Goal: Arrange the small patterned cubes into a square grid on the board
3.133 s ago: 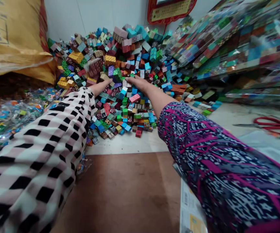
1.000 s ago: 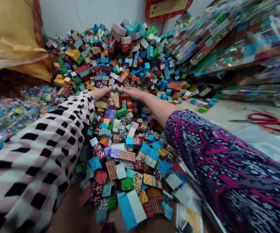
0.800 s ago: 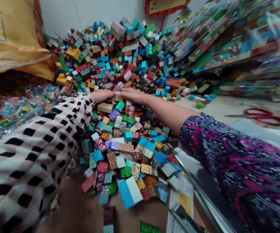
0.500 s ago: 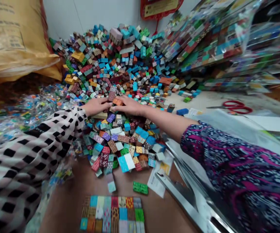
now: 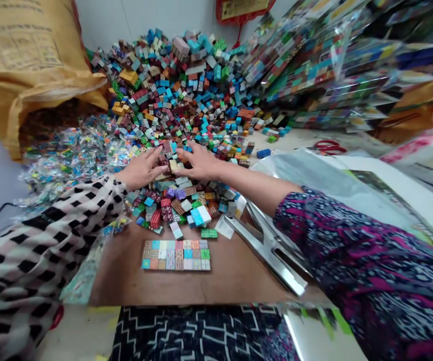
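Note:
My left hand (image 5: 141, 168), in a black-and-white checked sleeve, rests on the heap of small coloured blocks (image 5: 175, 108) with its fingers spread. Opposite it, my right hand (image 5: 200, 163) reaches into the same heap, fingers apart. Between the two sets of fingertips lie a few blocks, among them a pale yellow block (image 5: 173, 165); neither hand is closed on one. Some of the right fingertips touch blocks. Nearer to me, a flat rectangle of patterned blocks (image 5: 176, 255) lies in rows on the brown board (image 5: 216, 283).
A metal stapler-like tool (image 5: 269, 250) lies right of the block rectangle. Small filled plastic packets (image 5: 77, 150) spread at left beside a yellow sack (image 5: 24, 60). Bagged block sets (image 5: 314, 70) lean at back right, above red-handled scissors (image 5: 329, 146). One green block (image 5: 209, 233) lies on the board.
The view has tilted down, bringing the board's front edge and lap into sight. My hands have moved slightly apart and their fingers have spread; the orange block no longer shows between them.

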The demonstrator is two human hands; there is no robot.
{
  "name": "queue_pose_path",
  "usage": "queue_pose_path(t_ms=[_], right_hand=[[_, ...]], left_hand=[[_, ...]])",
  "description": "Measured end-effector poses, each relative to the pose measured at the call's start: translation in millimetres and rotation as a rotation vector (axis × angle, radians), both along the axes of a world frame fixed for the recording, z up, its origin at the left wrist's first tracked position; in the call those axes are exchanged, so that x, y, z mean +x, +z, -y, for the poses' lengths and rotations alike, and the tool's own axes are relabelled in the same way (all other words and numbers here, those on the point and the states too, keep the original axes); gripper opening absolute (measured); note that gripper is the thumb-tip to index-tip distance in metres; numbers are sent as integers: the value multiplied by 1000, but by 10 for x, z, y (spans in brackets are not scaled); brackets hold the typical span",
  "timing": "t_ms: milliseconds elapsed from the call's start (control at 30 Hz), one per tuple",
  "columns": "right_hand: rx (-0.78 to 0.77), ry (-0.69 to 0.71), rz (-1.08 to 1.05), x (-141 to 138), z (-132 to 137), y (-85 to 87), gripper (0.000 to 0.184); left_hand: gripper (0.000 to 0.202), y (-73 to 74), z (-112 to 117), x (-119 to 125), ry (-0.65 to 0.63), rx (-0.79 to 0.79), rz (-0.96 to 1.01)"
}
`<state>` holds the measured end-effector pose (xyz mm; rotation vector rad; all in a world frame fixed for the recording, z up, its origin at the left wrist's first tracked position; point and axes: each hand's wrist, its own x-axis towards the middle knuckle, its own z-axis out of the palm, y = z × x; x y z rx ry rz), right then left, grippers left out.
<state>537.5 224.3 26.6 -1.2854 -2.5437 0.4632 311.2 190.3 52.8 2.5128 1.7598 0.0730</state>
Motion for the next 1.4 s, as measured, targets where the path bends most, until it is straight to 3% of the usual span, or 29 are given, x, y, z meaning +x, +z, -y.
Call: queue_pose_path(t_ms=[100,167,300,433,567,833,1000,1167,1267,1400], right_hand=[[104,40,-74,242,369,117,59],[101,46,-73,415,705,107,45],[32,2,-44,603,1305,-109,45],[4,-79,-56,498,1559,-336,57],[-16,-99,-77,336,1572,-444,44],[-12,-140,-188,438,1475,-386,41],[-6,-190,-261,696,1875,-341,35],[-129,-108,-164,818,2285,-518,42],[-169,-50,-174,794,2349,-609,50],[-155,-10,-204,748,2334,-680,43]], left_hand=[[68,84,494,-40,-11,110,34],[57,49,926,-52,-90,166,99],[39,-246,1786,10,-150,151,175],[54,-567,2250,204,-117,7,135],[58,-723,2295,415,-23,-35,116],[57,-750,2126,566,27,-33,117],[64,-834,2072,594,21,-35,126],[63,-853,2047,633,36,-49,123],[60,-829,2040,647,33,-50,89],[55,-805,2061,632,22,-42,71]])
